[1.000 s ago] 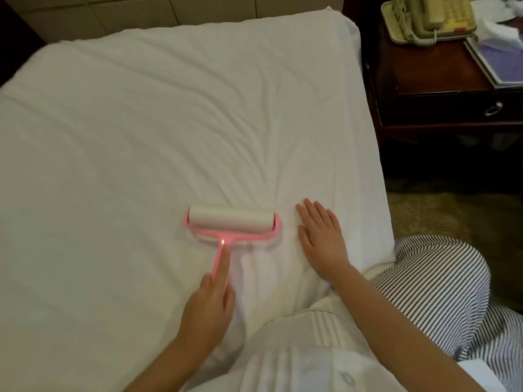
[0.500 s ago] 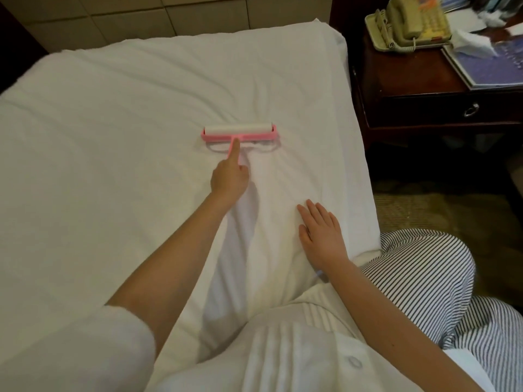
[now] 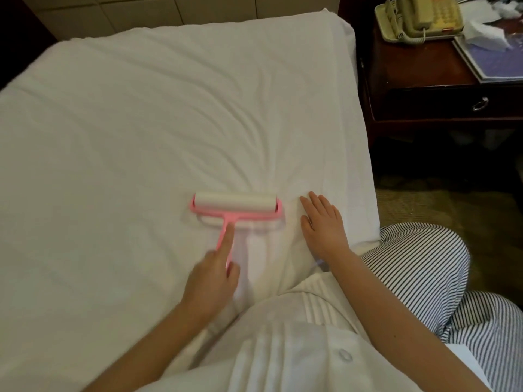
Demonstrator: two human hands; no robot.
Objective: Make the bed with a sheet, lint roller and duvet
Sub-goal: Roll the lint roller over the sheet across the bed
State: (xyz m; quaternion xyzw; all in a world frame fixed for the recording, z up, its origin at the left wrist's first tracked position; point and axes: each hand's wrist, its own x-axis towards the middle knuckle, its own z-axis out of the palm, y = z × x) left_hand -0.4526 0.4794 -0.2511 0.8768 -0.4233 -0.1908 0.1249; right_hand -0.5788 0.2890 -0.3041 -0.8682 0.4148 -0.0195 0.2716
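A white sheet [image 3: 141, 131] covers the bed, with creases fanning out from its near right part. The pink lint roller [image 3: 235, 206], with a wide white roll, lies flat on the sheet near me. My left hand [image 3: 212, 274] grips its pink handle, the index finger stretched along the handle toward the roll. My right hand [image 3: 322, 224] rests flat on the sheet just right of the roller, fingers straight. No duvet is in view.
A dark wooden nightstand [image 3: 441, 106] stands right of the bed, carrying a beige telephone [image 3: 421, 15], a crumpled tissue [image 3: 486, 35] and a booklet [image 3: 492, 60]. Patterned carpet [image 3: 424, 202] lies beside the bed. A tiled wall [image 3: 169, 12] runs behind the bed.
My left hand pushed the roller far up the sheet, then pulled it back near me. My right hand stayed pressed on the sheet.
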